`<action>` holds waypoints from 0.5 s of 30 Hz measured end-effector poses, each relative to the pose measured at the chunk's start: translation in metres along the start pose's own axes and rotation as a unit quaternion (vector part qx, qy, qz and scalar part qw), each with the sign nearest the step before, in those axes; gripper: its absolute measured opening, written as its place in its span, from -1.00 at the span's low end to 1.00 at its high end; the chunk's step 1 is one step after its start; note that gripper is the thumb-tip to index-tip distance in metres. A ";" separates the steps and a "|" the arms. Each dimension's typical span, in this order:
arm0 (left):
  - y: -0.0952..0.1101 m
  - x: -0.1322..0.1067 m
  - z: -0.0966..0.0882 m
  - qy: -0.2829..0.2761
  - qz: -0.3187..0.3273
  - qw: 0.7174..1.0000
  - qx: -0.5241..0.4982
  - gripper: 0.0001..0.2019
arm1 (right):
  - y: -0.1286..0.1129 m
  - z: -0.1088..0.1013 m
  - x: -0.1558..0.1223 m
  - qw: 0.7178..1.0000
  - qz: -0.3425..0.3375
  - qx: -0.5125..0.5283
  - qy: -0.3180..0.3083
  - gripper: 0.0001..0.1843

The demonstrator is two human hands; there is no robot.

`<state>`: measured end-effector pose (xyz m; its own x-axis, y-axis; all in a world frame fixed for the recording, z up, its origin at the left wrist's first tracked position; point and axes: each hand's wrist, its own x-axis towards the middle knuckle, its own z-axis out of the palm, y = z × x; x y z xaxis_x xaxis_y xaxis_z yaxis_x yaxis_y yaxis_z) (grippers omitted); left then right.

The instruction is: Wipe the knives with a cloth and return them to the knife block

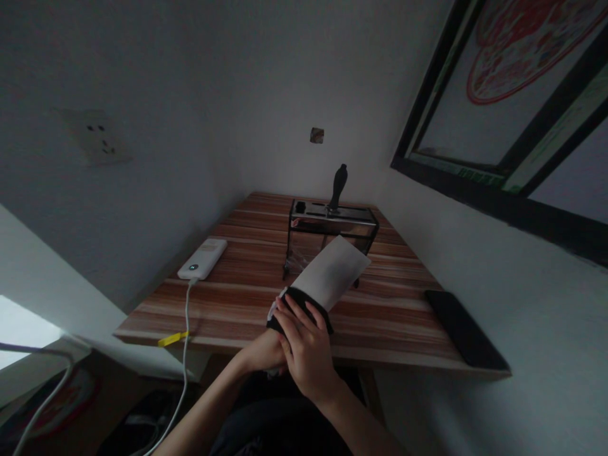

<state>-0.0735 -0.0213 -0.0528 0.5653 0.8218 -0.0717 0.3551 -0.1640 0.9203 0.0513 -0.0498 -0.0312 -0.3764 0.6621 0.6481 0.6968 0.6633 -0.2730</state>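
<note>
A cleaver (333,271) with a broad, pale grey rectangular blade points up and to the right above the table's front part. My left hand (263,353) is closed at its lower end, apparently round the handle, with most fingers hidden. Over the lower blade lies a black cloth (311,297), with a little white showing at its left edge. My right hand (310,354) presses this cloth onto the blade, fingers laid across it. Just beyond the blade stands a metal knife rack (354,218) with a black frame; one black knife handle (339,187) sticks up from it.
The striped wooden table (247,244) sits between walls. On its left are a white power bank (203,258) and a white cable (186,316) with a yellow tag (171,339). A black phone-like slab (465,329) lies by the right edge. A dark-framed window (475,136) is at right.
</note>
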 end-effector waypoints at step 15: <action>0.011 0.005 0.001 -0.059 0.013 0.998 -0.036 -0.96 | 0.025 -0.026 0.017 0.998 -0.037 -0.042 -0.026 -0.60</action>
<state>-0.0665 -0.0197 -0.0431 0.6592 0.7469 -0.0876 0.2871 -0.1423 0.9473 0.0787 -0.0312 -0.0087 -0.4581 0.6315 0.6255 0.7137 0.6809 -0.1647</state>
